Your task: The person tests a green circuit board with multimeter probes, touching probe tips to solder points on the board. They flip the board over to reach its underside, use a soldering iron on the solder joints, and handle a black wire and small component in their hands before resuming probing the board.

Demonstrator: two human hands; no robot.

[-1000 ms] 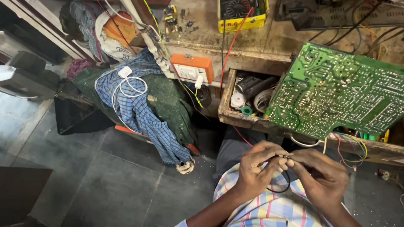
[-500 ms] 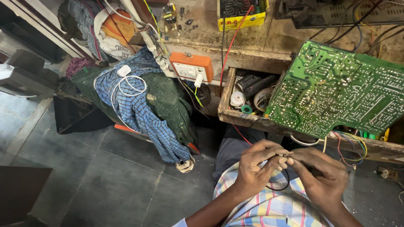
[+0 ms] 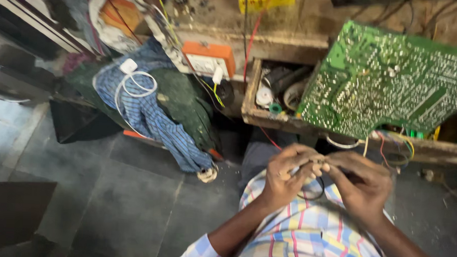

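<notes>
My left hand (image 3: 286, 173) and my right hand (image 3: 361, 180) meet in front of my checked shirt, fingertips pinched together on a small part with a thin black wire (image 3: 313, 196) looping below them. What the small part is stays too blurred to tell. Just above my hands a large green circuit board (image 3: 387, 81) leans solder side up over a wooden drawer (image 3: 263, 113), with coloured wires (image 3: 396, 144) hanging from its lower edge.
The open drawer holds tape rolls and small parts (image 3: 272, 97). An orange and white socket box (image 3: 209, 59) sits on the bench edge. A blue checked cloth (image 3: 153, 115) with a white charger cable (image 3: 131, 79) lies over a dark green heap at left. Grey floor tiles (image 3: 129, 206) spread below.
The view has shifted slightly downward and blurred. My hands stay together in the same place, fingers still working the small part.
</notes>
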